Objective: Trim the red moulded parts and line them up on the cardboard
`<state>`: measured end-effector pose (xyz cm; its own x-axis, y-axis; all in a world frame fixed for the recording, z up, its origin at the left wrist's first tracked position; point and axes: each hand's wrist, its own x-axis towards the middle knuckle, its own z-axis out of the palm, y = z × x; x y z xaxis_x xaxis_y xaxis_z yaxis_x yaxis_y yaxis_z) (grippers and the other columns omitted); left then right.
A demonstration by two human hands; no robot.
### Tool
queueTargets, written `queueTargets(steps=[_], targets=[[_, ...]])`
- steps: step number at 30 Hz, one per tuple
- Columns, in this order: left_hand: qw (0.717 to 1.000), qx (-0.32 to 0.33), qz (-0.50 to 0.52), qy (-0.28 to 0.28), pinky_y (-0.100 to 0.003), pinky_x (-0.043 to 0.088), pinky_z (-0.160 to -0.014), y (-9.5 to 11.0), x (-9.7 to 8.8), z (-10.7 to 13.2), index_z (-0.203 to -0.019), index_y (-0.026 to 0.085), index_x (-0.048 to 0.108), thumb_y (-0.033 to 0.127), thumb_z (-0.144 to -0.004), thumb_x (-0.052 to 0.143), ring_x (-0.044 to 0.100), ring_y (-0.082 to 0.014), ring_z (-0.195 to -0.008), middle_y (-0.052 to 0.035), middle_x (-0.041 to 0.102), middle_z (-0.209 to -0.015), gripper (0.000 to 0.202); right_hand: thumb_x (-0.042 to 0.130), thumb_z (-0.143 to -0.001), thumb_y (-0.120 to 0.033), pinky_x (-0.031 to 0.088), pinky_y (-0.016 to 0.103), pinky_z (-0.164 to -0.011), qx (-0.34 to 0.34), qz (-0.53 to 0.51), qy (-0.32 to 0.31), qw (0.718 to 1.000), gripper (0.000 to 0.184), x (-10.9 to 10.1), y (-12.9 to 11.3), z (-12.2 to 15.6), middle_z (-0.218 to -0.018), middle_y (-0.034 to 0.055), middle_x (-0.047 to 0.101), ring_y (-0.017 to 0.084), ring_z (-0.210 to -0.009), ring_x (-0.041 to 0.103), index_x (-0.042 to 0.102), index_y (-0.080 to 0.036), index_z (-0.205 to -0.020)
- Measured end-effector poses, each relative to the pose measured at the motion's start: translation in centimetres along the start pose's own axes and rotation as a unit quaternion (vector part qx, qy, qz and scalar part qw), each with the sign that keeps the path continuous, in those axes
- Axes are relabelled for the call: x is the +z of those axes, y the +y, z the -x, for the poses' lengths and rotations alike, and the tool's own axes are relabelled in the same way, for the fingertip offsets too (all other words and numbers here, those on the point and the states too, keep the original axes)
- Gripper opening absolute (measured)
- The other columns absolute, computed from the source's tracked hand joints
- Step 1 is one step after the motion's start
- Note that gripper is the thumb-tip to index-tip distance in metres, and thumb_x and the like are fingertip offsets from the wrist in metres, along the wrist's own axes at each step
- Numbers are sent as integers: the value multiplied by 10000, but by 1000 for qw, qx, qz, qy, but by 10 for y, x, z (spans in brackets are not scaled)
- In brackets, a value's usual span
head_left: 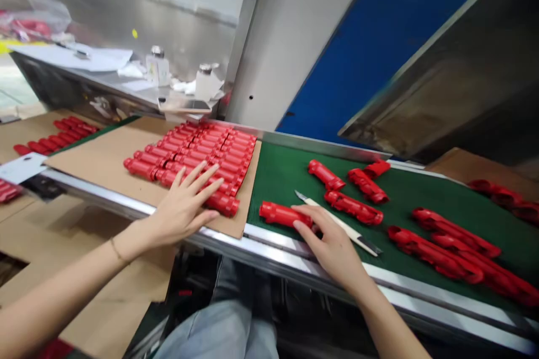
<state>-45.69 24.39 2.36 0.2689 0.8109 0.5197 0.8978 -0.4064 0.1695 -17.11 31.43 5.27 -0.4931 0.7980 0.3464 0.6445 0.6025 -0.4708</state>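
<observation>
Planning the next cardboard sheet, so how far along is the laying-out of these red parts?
Done: several tight rows of red parts fill the cardboard sheet. In hand: the left hand rests flat on the nearest row, and the right hand touches one loose red part on the green belt. Left: about ten scattered parts and bare cardboard.

Red on green, red on brown

Bright red plastic parts point(193, 160) packed in rows on plain brown cardboard point(105, 157) at nine o'clock; more loose red pieces point(438, 238) on the dark green belt point(286, 174) at three; blue panel point(379, 28) at one; silver rail point(269, 241) gleaming below.
</observation>
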Motion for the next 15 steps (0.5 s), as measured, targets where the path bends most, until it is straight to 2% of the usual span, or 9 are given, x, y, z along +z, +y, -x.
queueTargets(steps=[2, 5, 8, 11, 15], targets=[[999, -10, -7, -41, -577, 97, -1013, 0, 4, 0, -1305, 153, 329, 415, -854, 393, 172, -311, -1311, -152, 318, -1410, 525, 431, -823, -375, 444, 369, -779, 3, 10, -6, 1000, 274, 1, 2, 0, -985, 82, 602, 230, -917, 555, 575, -201, -979], [997, -29, -12, -70, -534, 141, -1021, 0, 12, -2, -1318, 146, 308, 520, -824, 374, 195, -302, -1308, -131, 297, -1424, 623, 436, -827, -415, 455, 366, -715, -6, 43, -7, 999, 292, 3, 6, -1, -981, 86, 597, 241, -902, 560, 569, -206, -982], [996, -40, -22, -70, -524, 147, -1025, -1, 16, -3, -1324, 151, 292, 546, -826, 331, 203, -298, -1306, -123, 284, -1431, 637, 404, -847, -477, 476, 343, -640, -31, 95, -7, 995, 340, 3, 9, -2, -981, 79, 607, 234, -855, 588, 563, -215, -994], [997, -37, -25, -59, -520, 140, -1030, -1, 15, -1, -1320, 157, 293, 555, -826, 313, 209, -297, -1304, -127, 298, -1425, 635, 367, -865, -505, 487, 357, -666, -52, 127, -4, 991, 366, 2, 9, -3, -997, 80, 614, 238, -883, 592, 558, -223, -1000], [999, -41, -17, -29, -555, 163, -1012, 0, 17, 3, -1309, 158, 298, 561, -809, 353, 168, -338, -1311, -186, 256, -1426, 644, 390, -859, -501, 489, 371, -691, -55, 131, 1, 990, 348, 2, 7, -3, -988, 78, 618, 241, -892, 591, 553, -232, -1007]])
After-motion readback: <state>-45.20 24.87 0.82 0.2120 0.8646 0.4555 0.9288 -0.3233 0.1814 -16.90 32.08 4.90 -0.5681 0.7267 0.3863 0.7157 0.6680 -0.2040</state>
